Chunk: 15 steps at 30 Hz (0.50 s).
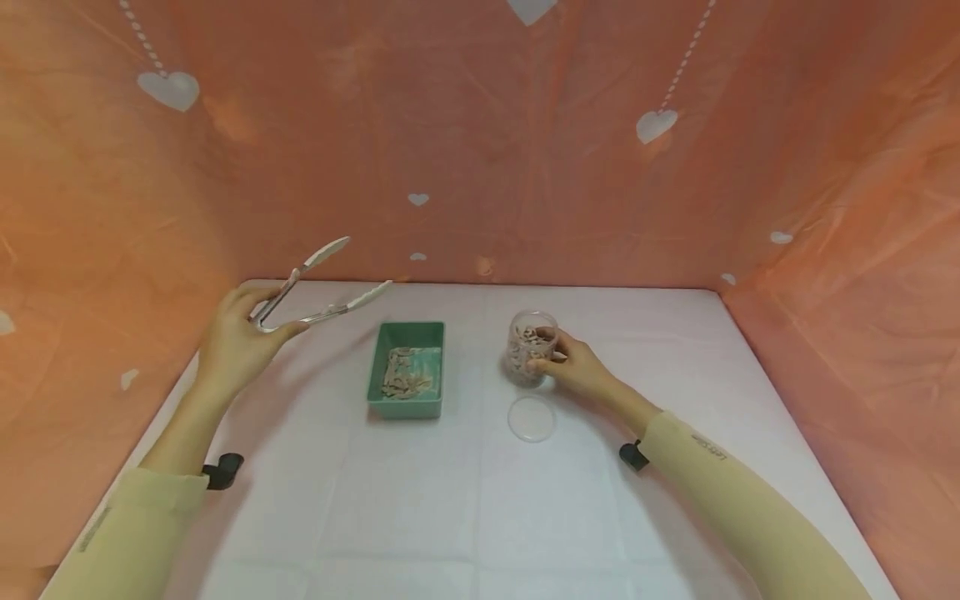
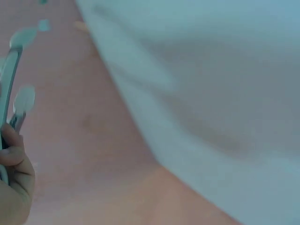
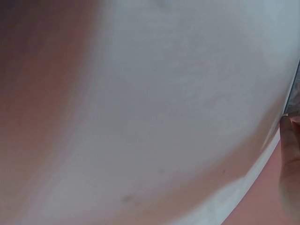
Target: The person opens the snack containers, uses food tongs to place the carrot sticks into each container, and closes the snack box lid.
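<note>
In the head view my left hand (image 1: 242, 333) grips metal tongs (image 1: 330, 312) near their hinged end, raised above the table's left side. The tongs' arms are spread, their pale tips pointing right with nothing between them. My right hand (image 1: 581, 362) holds a clear jar (image 1: 522, 360) by its side; small brownish-grey pieces fill much of it. A round clear lid (image 1: 531, 418) lies flat just in front of the jar. Left of the jar stands a green rectangular tray (image 1: 406, 409), with similar pieces scattered on its bottom. The left wrist view shows the tongs (image 2: 10, 84) at its edge.
A white cloth (image 1: 420, 500) covers the table. Orange curtains (image 1: 480, 150) with white hearts hang behind it and along both sides. A black wrist strap (image 1: 223, 472) shows at my left cuff, another black piece (image 1: 633, 456) at the right.
</note>
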Available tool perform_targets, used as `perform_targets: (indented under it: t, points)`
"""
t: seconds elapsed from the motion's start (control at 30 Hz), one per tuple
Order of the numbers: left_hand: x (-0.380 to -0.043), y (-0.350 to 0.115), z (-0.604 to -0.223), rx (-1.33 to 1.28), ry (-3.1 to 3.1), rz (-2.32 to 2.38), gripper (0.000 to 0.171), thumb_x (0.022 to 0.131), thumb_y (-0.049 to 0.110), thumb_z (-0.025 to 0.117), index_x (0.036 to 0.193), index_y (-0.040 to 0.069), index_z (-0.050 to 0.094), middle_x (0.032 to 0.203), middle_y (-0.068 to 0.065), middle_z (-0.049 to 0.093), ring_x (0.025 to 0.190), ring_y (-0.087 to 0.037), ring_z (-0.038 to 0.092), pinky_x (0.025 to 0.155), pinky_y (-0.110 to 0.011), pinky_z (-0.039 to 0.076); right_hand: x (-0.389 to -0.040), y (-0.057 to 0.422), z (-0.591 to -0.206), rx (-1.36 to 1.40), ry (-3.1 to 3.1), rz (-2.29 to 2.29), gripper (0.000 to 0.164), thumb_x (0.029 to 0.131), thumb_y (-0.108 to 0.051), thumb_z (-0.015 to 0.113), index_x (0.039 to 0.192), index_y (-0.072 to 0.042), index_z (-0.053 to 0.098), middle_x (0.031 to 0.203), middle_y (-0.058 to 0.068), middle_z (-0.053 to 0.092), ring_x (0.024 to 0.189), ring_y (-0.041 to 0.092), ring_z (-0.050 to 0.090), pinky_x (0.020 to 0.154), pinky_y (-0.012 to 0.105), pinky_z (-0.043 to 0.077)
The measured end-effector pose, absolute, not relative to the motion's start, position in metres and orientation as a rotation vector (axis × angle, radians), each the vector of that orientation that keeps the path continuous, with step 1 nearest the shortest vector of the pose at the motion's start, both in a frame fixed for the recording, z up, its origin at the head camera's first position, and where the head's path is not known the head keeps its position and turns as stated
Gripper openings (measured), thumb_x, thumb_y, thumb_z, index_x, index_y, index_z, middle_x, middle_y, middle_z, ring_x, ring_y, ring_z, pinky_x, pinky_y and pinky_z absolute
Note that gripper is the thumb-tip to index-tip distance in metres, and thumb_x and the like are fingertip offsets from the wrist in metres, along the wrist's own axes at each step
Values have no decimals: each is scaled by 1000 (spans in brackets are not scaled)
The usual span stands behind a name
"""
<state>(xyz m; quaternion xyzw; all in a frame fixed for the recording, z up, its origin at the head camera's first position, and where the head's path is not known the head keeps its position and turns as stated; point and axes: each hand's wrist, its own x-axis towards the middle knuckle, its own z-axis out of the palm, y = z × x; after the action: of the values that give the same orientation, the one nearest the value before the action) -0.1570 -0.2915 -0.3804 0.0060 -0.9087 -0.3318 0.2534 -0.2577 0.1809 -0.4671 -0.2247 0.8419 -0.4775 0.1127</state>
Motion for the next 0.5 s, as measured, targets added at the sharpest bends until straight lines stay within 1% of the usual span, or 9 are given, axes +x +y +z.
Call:
perform_targets:
  t: [0.13, 0.17, 0.33, 0.4, 0.5]
  points:
    - [-155, -301, -402, 106, -2460, -895, 59, 85, 11, 85, 133, -11, 61, 129, -34, 54, 119, -53, 51, 91, -62, 39, -258, 181, -467, -651, 2460, -1405, 62, 98, -21, 75, 149, -1, 47, 150, 25, 52, 139, 46, 50, 110, 54, 45]
    - [-154, -303, -407, 130, -2465, -906, 58, 86, 10, 84, 134, -12, 60, 130, -35, 53, 117, -54, 51, 89, -62, 39, -257, 181, -467, -651, 2458, -1406, 62, 98, -21, 75, 149, -1, 47, 150, 25, 52, 139, 46, 50, 110, 54, 45]
    - [-151, -310, -428, 181, -2518, -942, 59, 90, 8, 78, 137, -17, 53, 135, -40, 46, 116, -58, 50, 91, -64, 39, -256, 181, -464, -650, 2458, -1401, 63, 99, -20, 74, 151, -1, 45, 152, 28, 49, 139, 49, 49, 110, 55, 45]
    - [-149, -314, -435, 172, -2553, -946, 59, 92, 9, 76, 139, -18, 51, 135, -41, 44, 113, -57, 50, 89, -60, 41, -253, 180, -459, -645, 2454, -1404, 63, 99, -19, 73, 152, 1, 44, 152, 29, 48, 139, 50, 48, 110, 55, 44]
    - [-145, -319, -444, 152, -2598, -964, 59, 94, 11, 74, 141, -17, 50, 136, -41, 43, 109, -53, 52, 83, -48, 43, -253, 181, -459, -654, 2455, -1404, 63, 100, -18, 72, 152, 1, 43, 153, 30, 47, 138, 51, 48, 109, 55, 45]
